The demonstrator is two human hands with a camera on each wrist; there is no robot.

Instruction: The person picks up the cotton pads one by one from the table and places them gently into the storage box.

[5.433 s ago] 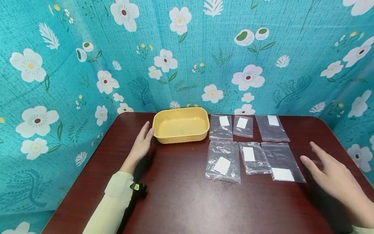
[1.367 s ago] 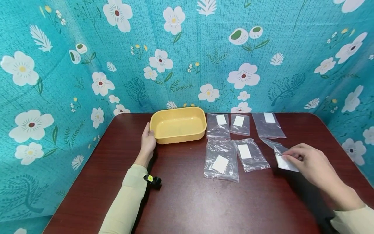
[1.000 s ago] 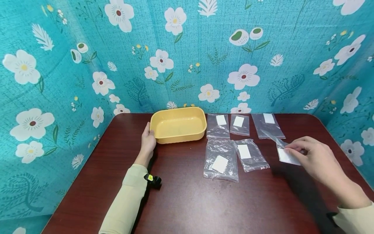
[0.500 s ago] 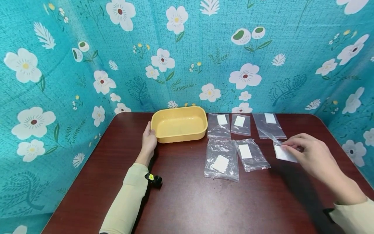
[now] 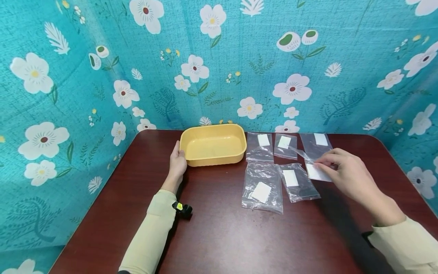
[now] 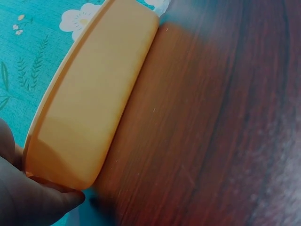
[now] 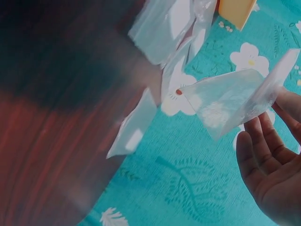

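Note:
My left hand (image 5: 178,163) grips the left end of a yellow plastic basin (image 5: 192,162) at the back of the table. In the left wrist view the thumb presses along the end of the basin (image 6: 89,94). Between thumb and fingers, my right hand (image 5: 349,173) pinches a clear zip-lock bag (image 5: 316,174) with a white label, raised over the table. That bag (image 7: 225,99) hangs folded in the right wrist view. Beneath it lie a front-row zip-lock bag (image 5: 301,186) and, behind, a partly covered zip-lock bag (image 5: 309,142).
Another labelled zip-lock bag (image 5: 272,198) lies in the front row. Two smaller ones, a left bag (image 5: 254,150) and a middle bag (image 5: 285,151), lie beside the basin. A flowered teal curtain (image 5: 219,99) hangs along the back edge of the dark red table (image 5: 219,236).
The left hand has closed on the basin's end, having been open beside it. The right hand has picked up the front-right bag and lately carried it left, over the other bags.

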